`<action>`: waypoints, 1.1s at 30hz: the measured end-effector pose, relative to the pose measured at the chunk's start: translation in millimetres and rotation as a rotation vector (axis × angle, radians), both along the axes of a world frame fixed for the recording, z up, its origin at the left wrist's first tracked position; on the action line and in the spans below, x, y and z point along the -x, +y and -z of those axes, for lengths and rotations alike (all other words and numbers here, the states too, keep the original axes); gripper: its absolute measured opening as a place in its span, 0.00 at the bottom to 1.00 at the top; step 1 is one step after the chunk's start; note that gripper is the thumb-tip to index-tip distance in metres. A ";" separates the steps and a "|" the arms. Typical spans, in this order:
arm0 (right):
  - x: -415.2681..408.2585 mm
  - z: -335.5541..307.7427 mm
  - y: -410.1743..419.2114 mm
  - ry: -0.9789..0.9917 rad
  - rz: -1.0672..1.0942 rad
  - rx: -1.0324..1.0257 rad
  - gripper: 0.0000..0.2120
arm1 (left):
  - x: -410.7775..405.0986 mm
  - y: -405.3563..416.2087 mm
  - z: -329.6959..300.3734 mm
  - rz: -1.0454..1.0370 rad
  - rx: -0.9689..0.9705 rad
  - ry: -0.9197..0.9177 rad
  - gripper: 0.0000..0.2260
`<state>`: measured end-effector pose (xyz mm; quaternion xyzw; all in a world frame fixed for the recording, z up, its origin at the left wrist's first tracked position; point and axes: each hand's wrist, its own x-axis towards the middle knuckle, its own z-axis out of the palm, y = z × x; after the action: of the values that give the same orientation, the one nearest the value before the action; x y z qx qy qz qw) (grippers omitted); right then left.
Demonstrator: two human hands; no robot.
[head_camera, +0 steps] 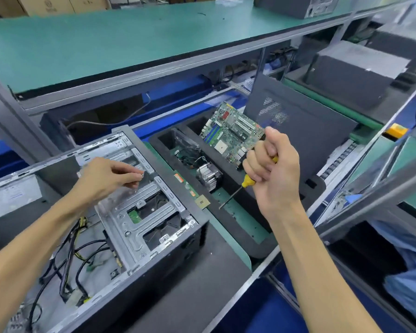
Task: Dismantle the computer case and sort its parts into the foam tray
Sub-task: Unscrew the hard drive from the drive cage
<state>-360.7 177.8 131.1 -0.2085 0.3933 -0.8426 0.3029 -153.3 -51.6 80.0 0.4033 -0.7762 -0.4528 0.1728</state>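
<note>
The open computer case (197, 212) lies on its side at the lower left, its silver drive cage (139, 212) and loose black cables (67, 258) exposed. My left hand (106, 176) hovers over the cage and pinches a small silver screw (142, 175) at its fingertips. My right hand (274, 169) grips a yellow-handled screwdriver (246, 182), held above the black foam tray (250, 236) with the tip pointing down-left. In the tray stand a green motherboard (231, 133), a finned heatsink (208, 176) and a fan with wires (187, 152).
A dark side panel (310, 131) leans behind the tray. A small CPU chip (202, 203) and a green strip (187, 186) lie on the case's edge. A green-topped shelf (106, 44) overhangs the bench. Other grey cases stand at the right and top.
</note>
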 end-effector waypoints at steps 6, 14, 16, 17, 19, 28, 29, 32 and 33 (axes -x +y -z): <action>25.2 9.2 14.5 0.011 0.071 -0.006 0.19 | 97.9 62.7 -9.5 0.301 0.202 -0.077 0.02; 55.2 33.4 39.7 0.056 0.191 -0.151 0.20 | 209.5 114.7 51.5 0.566 0.179 -0.407 0.07; 62.4 35.9 46.1 0.056 0.199 -0.157 0.20 | 215.3 114.0 61.3 0.577 0.183 -0.430 0.06; 65.1 36.3 48.2 0.056 0.200 -0.158 0.20 | 216.5 113.6 64.6 0.576 0.184 -0.429 0.06; 67.7 35.5 48.9 0.054 0.194 -0.156 0.20 | 217.0 111.8 65.9 0.561 0.167 -0.399 0.07; 26.3 8.0 -3.8 -0.052 -0.147 0.093 0.20 | 140.5 81.4 -11.2 0.315 0.155 -0.089 0.04; 16.3 4.3 -13.1 -0.061 -0.204 0.121 0.20 | 121.7 76.5 -17.8 0.262 0.159 -0.065 0.04; -20.0 -3.5 -40.7 -0.065 -0.372 0.163 0.21 | 60.2 68.0 -25.5 0.139 0.125 -0.042 0.04; -33.0 -4.5 -48.6 -0.064 -0.428 0.166 0.21 | 40.0 67.8 -24.3 0.115 0.108 -0.066 0.04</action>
<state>-327.7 129.2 135.6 -0.2846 0.2596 -0.7949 0.4688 -193.3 16.2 104.4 0.3627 -0.8267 -0.4059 0.1423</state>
